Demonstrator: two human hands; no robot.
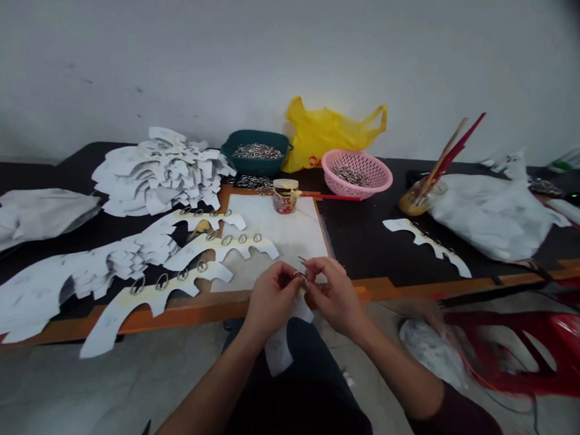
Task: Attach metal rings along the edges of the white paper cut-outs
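My left hand (pixel 273 295) and my right hand (pixel 332 291) meet just in front of the table edge, fingers pinched together. Between them they hold a white cut-out strip (pixel 282 346) that hangs down over my lap, and a small metal ring (pixel 301 275) sits at the fingertips. Finished white strips with metal rings (pixel 177 283) lie fanned out on the table to the left of my hands. A white work board (pixel 281 234) lies straight ahead, with a small glue jar (pixel 285 196) and a red-handled brush (pixel 332 196) at its far edge.
A pile of white cut-outs (pixel 160 172) sits at the back left. A teal tub of rings (pixel 257 152), a yellow plastic bag (pixel 327 134) and a pink basket (pixel 358 171) stand at the back. One strip (pixel 428 240), a brush pot (pixel 421 196) and white bags (pixel 494 215) lie right; a red stool (pixel 541 354) stands below.
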